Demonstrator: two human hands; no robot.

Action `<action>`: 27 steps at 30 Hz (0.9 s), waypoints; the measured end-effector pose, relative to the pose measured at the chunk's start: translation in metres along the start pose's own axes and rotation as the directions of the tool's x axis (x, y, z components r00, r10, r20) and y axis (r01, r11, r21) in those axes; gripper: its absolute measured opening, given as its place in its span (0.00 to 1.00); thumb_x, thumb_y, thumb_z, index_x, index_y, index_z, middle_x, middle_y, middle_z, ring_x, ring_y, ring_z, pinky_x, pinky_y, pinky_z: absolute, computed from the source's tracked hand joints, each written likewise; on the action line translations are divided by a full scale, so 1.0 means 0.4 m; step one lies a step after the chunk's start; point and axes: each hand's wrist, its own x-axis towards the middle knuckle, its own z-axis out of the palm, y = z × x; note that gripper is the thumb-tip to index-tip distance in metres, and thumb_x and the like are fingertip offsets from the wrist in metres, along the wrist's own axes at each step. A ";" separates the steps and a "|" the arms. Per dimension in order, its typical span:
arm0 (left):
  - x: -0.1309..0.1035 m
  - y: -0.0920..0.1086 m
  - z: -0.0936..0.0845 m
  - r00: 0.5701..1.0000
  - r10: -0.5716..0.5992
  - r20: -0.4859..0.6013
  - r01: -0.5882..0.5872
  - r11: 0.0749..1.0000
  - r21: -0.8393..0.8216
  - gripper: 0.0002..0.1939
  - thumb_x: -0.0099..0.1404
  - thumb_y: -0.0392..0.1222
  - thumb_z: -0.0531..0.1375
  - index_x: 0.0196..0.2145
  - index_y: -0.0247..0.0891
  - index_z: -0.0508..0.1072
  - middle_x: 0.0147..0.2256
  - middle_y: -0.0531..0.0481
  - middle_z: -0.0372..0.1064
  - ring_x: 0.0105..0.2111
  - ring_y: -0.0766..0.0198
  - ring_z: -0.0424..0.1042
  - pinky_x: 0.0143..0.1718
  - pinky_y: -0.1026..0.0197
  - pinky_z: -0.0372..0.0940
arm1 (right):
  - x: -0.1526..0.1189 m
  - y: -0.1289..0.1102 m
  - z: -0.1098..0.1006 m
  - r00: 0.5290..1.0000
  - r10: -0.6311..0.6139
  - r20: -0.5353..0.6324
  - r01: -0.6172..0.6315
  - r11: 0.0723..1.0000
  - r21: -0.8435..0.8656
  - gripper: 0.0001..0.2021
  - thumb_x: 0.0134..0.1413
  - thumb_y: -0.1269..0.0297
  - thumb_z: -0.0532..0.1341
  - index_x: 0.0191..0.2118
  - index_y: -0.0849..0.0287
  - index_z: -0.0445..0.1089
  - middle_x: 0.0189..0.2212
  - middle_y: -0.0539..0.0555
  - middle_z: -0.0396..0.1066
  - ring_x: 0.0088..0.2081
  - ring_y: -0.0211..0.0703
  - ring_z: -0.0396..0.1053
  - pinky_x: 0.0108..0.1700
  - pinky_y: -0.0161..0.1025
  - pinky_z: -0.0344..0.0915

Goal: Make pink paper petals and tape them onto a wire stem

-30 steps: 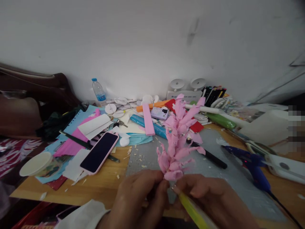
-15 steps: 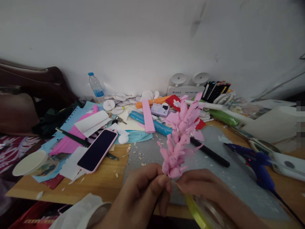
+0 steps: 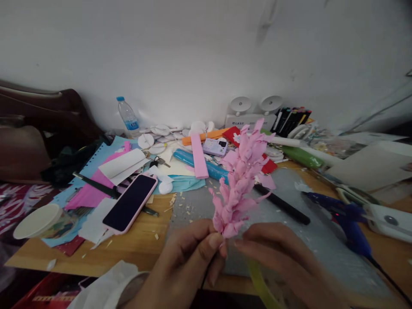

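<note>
Between thumb and fingers, my left hand (image 3: 196,253) pinches the base of a pink crepe-paper flower spike (image 3: 236,189), which stands upright and leans slightly right. A thin dark stem shows below the fingers. My right hand (image 3: 283,253) is just right of the flower's base, blurred, with its fingers near a roll of yellow-green tape (image 3: 260,281). The roll hangs under the palm, partly hidden by the hand.
A grey mat (image 3: 193,204) lies under the hands. On it are a black stick (image 3: 286,206) and a blue glue gun (image 3: 349,223). To the left are a phone (image 3: 130,204), papers and a plastic tub (image 3: 41,221). A bottle (image 3: 128,116) stands at the back.
The pink flower has turned and shifted slightly left with my left hand. My right hand's fingertips have moved a little away from the stem, and the tape roll is more blurred.
</note>
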 end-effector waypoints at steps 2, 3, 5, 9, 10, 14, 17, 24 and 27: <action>0.006 -0.004 -0.005 0.999 0.032 -0.041 -0.029 0.996 0.081 0.15 0.69 0.49 0.51 0.28 0.38 0.65 0.20 0.57 0.55 0.22 0.69 0.53 0.23 0.66 0.49 | 0.002 0.008 -0.005 1.000 0.003 0.012 -0.003 0.999 0.054 0.21 0.50 0.69 0.61 0.51 0.44 0.67 0.42 0.52 0.71 0.43 0.48 0.72 0.42 0.38 0.71; 0.009 -0.005 -0.008 0.996 0.055 -0.063 -0.045 0.989 0.142 0.15 0.69 0.48 0.51 0.27 0.38 0.65 0.20 0.56 0.55 0.23 0.69 0.54 0.24 0.67 0.50 | 0.002 0.014 -0.005 1.000 0.019 0.018 -0.021 0.996 0.083 0.21 0.50 0.68 0.61 0.51 0.47 0.66 0.42 0.53 0.72 0.43 0.48 0.72 0.42 0.39 0.71; 0.015 -0.009 -0.014 0.988 0.109 -0.105 -0.074 0.953 0.295 0.17 0.70 0.46 0.50 0.25 0.38 0.63 0.21 0.56 0.56 0.23 0.69 0.55 0.25 0.67 0.52 | -0.001 0.026 0.005 0.993 0.097 0.063 -0.107 0.977 0.186 0.21 0.51 0.66 0.61 0.53 0.49 0.63 0.45 0.55 0.71 0.45 0.48 0.71 0.44 0.39 0.70; 0.022 -0.019 -0.015 0.970 0.208 -0.124 -0.103 0.818 0.566 0.18 0.70 0.42 0.49 0.22 0.37 0.62 0.22 0.55 0.59 0.24 0.69 0.59 0.28 0.66 0.54 | 0.004 0.042 0.061 0.943 0.231 0.238 -0.324 0.798 0.508 0.21 0.56 0.58 0.58 0.55 0.52 0.62 0.50 0.57 0.70 0.51 0.47 0.69 0.48 0.41 0.69; 0.022 -0.021 -0.014 0.968 0.219 -0.120 -0.103 0.789 0.606 0.17 0.70 0.41 0.49 0.22 0.37 0.63 0.22 0.55 0.61 0.25 0.68 0.60 0.29 0.66 0.55 | 0.010 0.042 0.078 0.929 0.292 0.229 -0.371 0.751 0.546 0.19 0.57 0.56 0.58 0.54 0.53 0.63 0.48 0.57 0.71 0.50 0.47 0.70 0.48 0.41 0.69; 0.019 -0.027 -0.010 0.968 0.223 -0.118 -0.084 0.725 0.684 0.15 0.69 0.39 0.49 0.24 0.37 0.64 0.24 0.53 0.64 0.27 0.66 0.63 0.30 0.65 0.56 | 0.039 0.024 0.110 0.868 0.481 0.127 -0.454 0.663 0.595 0.10 0.57 0.56 0.59 0.40 0.54 0.71 0.36 0.53 0.74 0.42 0.44 0.72 0.42 0.37 0.72; 0.018 -0.028 -0.011 0.961 0.238 -0.139 -0.071 0.703 0.708 0.15 0.69 0.38 0.50 0.24 0.37 0.63 0.24 0.52 0.65 0.27 0.66 0.64 0.30 0.65 0.56 | 0.048 0.008 0.092 0.868 0.490 0.077 -0.453 0.721 0.525 0.10 0.55 0.56 0.61 0.30 0.56 0.69 0.28 0.50 0.69 0.33 0.39 0.69 0.36 0.32 0.70; 0.023 -0.029 -0.010 0.946 0.293 -0.139 -0.101 0.673 0.732 0.14 0.69 0.36 0.50 0.24 0.37 0.64 0.22 0.54 0.63 0.24 0.68 0.63 0.27 0.66 0.55 | 0.040 -0.004 0.061 0.900 0.434 0.029 -0.413 0.831 0.373 0.06 0.60 0.59 0.53 0.34 0.52 0.63 0.31 0.49 0.68 0.35 0.41 0.70 0.36 0.33 0.71; 0.023 -0.031 -0.006 0.937 0.322 -0.134 -0.116 0.650 0.751 0.12 0.68 0.36 0.51 0.26 0.38 0.66 0.23 0.53 0.65 0.26 0.66 0.64 0.29 0.65 0.57 | 0.041 0.002 0.088 0.920 0.391 -0.003 -0.376 0.887 0.268 0.12 0.54 0.63 0.58 0.45 0.50 0.64 0.41 0.51 0.72 0.44 0.44 0.71 0.47 0.39 0.70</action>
